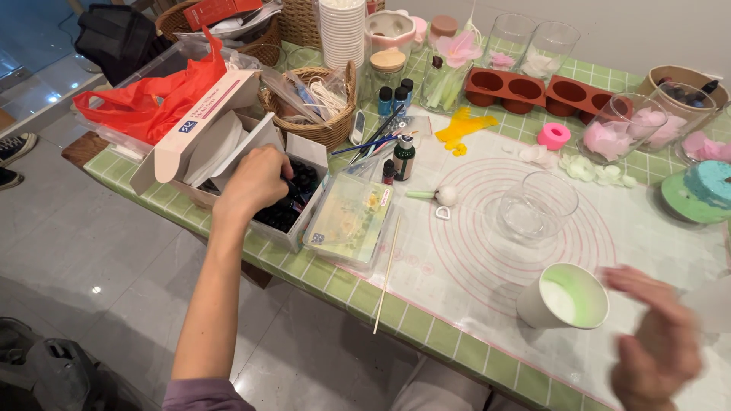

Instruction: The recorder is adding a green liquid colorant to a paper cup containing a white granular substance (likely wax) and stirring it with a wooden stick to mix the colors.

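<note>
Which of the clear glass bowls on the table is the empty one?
The clear glass bowl on the round-lined mat, beside the paper cup; the others farther back hold petals.

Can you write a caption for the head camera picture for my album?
Left hand reaches into a white cardboard box of small dark bottles; blurred right hand beside a white paper cup.

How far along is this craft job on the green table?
Done: the paper cup already holds pale green liquid. In hand: the left hand reaches into the box of small dark bottles; the right hand, blurred, is beside the cup. Left: the glass bowl on the mat looks empty.
</note>
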